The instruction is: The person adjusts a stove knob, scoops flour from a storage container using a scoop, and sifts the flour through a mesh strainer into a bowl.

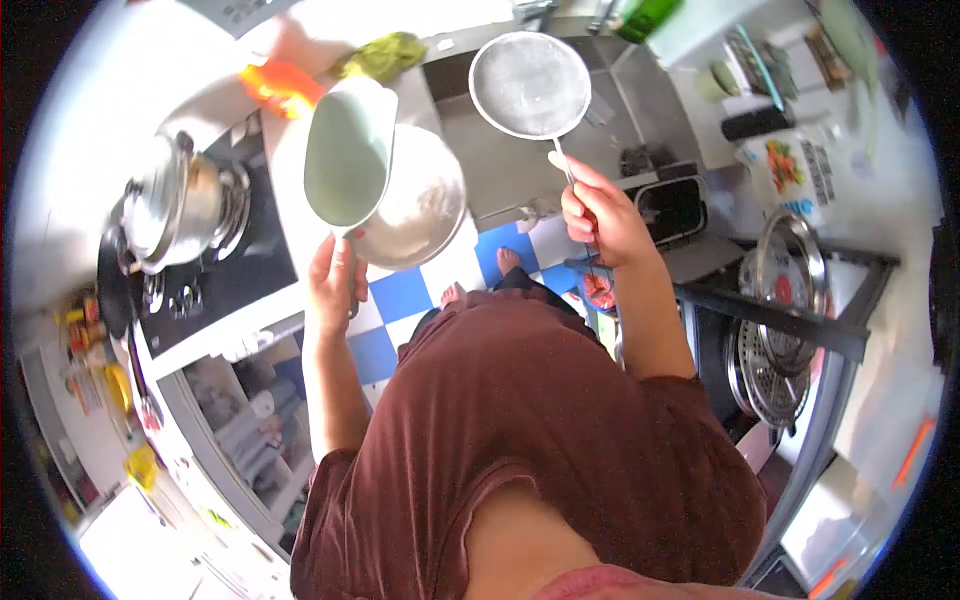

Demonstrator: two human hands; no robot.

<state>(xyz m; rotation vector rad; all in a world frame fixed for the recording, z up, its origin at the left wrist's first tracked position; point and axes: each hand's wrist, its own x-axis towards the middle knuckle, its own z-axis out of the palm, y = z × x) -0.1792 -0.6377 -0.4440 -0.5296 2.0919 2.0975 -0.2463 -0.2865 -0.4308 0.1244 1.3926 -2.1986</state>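
My left hand [336, 284] is closed round the handle of a pale green jug [345, 160], whose wide opening faces up toward me. The jug overlaps the left side of a large metal bowl [432, 220] on the white counter, with whitish residue or glare inside it. My right hand [607, 214] grips the thin handle of a round fine-mesh sieve [530, 85]. The sieve is held up over the sink [490, 170], apart from the bowl, its mesh looking pale grey.
On the left, a lidded pot [180, 215] stands on the black stove [235, 270]. A green cloth [385, 57] and an orange item [280, 88] lie behind the jug. To the right, a dark rack [770, 310] holds metal lids and a steamer plate [770, 375].
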